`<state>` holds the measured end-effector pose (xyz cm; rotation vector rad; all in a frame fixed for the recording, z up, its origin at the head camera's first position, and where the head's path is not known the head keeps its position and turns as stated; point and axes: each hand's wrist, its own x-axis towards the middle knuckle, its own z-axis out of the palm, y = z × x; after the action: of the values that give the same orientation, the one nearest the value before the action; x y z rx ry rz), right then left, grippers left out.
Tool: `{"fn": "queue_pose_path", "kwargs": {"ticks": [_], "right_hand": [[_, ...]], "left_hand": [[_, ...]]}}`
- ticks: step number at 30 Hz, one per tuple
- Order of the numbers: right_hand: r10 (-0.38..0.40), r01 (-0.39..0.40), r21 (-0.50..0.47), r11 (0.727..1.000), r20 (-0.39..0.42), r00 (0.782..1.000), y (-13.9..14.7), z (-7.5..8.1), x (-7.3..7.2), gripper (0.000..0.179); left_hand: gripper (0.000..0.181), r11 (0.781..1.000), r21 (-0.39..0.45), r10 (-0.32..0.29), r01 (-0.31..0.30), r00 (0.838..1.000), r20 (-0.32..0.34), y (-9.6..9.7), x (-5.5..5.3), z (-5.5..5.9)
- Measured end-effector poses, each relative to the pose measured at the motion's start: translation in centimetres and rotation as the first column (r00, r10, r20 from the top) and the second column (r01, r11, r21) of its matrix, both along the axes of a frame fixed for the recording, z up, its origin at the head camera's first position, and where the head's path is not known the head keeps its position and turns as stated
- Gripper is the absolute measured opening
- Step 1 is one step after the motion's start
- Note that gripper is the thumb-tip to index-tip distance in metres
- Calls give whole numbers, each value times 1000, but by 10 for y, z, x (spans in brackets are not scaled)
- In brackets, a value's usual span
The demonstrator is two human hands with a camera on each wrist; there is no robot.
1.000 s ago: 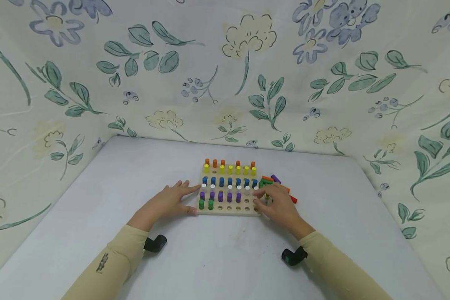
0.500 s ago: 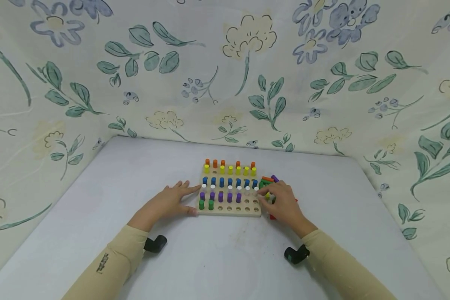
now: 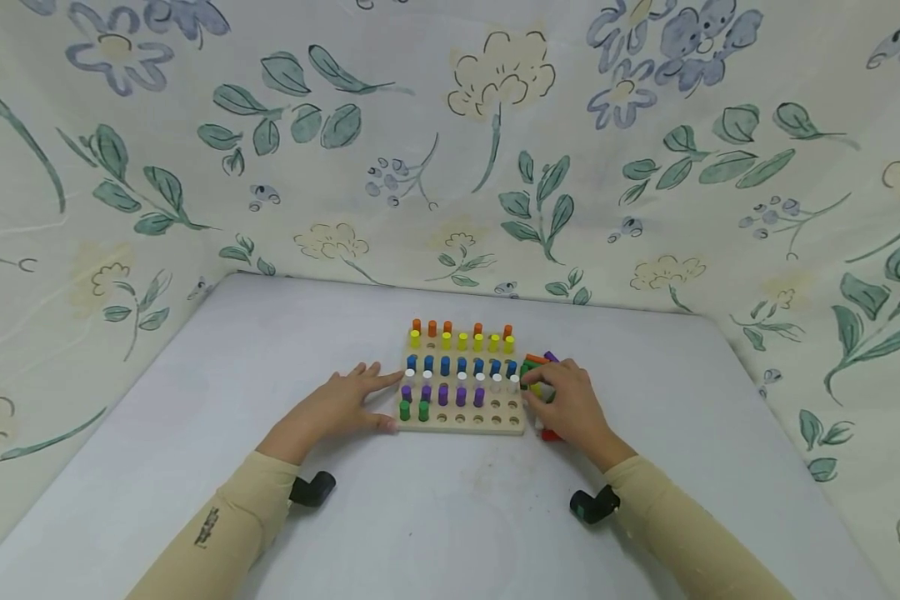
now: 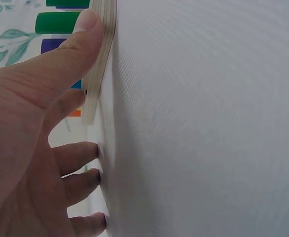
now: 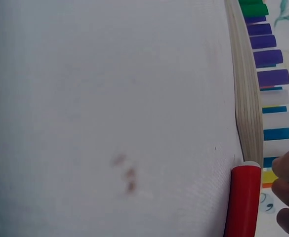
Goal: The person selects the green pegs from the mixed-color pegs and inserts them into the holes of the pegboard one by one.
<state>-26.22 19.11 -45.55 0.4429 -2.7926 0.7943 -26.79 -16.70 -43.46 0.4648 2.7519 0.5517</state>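
Observation:
A wooden pegboard (image 3: pixel 465 427) lies on the table, with orange, yellow, blue, white, purple and green pegs standing in rows. My left hand (image 3: pixel 337 408) rests at its left side, fingers spread. In the left wrist view the thumb touches the board edge beside a green peg (image 4: pixel 58 22). My right hand (image 3: pixel 567 410) hovers by the right edge, over loose pegs; thumb and index finger are bent and apart, with no peg visible between them. A white peg (image 3: pixel 514 384) stands at the right end of its row, close to those fingertips.
Loose pegs lie right of the board, including an orange peg (image 3: pixel 537 359), a purple peg (image 3: pixel 551 357) and a red peg (image 5: pixel 243 202); my right hand hides part of the pile. Floral cloth (image 3: pixel 420 167) rises behind the white table (image 3: pixel 450 517).
My right hand has drawn back rightward from the end of the white row toward the loose pegs, uncovering the board's right-hand holes. My left hand stays in place.

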Motion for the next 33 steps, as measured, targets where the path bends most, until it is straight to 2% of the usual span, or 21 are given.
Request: {"fn": "queue_pose_path", "kwargs": {"ticks": [10, 16, 20, 33], "right_hand": [[-32, 30, 40, 999, 35, 999, -1, 1, -5, 27], [-57, 50, 70, 996, 93, 994, -3, 4, -8, 46], [-63, 55, 79, 995, 103, 993, -4, 3, -11, 56], [-89, 73, 120, 990, 134, 987, -3, 1, -18, 60]], "left_hand": [[88, 1000, 3, -3, 3, 1000, -4, -1, 1, -1], [89, 1000, -2, 0, 0, 1000, -3, -1, 0, -2], [89, 1000, -4, 4, -4, 1000, -5, -2, 1, -2], [86, 1000, 7, -2, 2, 1000, 4, -1, 3, 2]]}}
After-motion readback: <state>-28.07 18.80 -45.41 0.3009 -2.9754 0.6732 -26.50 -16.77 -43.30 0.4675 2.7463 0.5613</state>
